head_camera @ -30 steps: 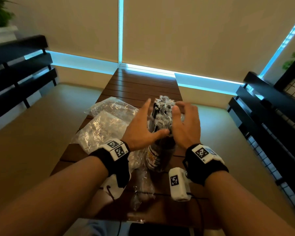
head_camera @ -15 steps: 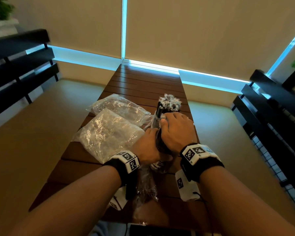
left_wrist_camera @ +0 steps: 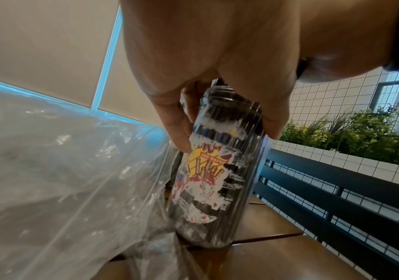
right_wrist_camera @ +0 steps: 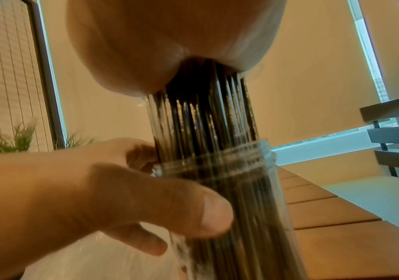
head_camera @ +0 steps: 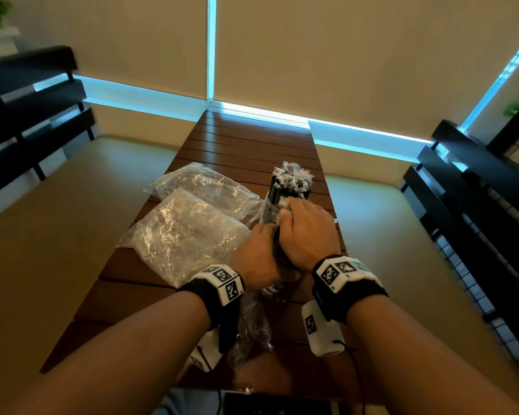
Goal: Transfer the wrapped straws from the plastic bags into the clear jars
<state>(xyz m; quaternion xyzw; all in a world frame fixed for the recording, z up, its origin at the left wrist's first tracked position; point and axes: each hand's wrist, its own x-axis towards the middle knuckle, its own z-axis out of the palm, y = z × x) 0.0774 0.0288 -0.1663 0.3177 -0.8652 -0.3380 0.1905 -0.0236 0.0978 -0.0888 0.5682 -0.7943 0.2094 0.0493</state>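
A clear jar with a colourful label stands on the wooden table, packed with black wrapped straws that stick out of its mouth. Their crinkled wrapper ends show above my hands. My left hand grips the jar's upper body, thumb and fingers around it. My right hand is wrapped round the straw bundle just above the jar's threaded rim. Two plastic bags lie left of the jar, the nearer bag and the farther bag.
A crumpled clear bag lies under my left wrist near the table's front edge. Dark slatted benches stand at the left and right. Beige blinds close off the far end of the table.
Both hands were spread open beside the straws a second ago; they have since closed in, the left round the jar and the right round the straw bundle, and now hold still.
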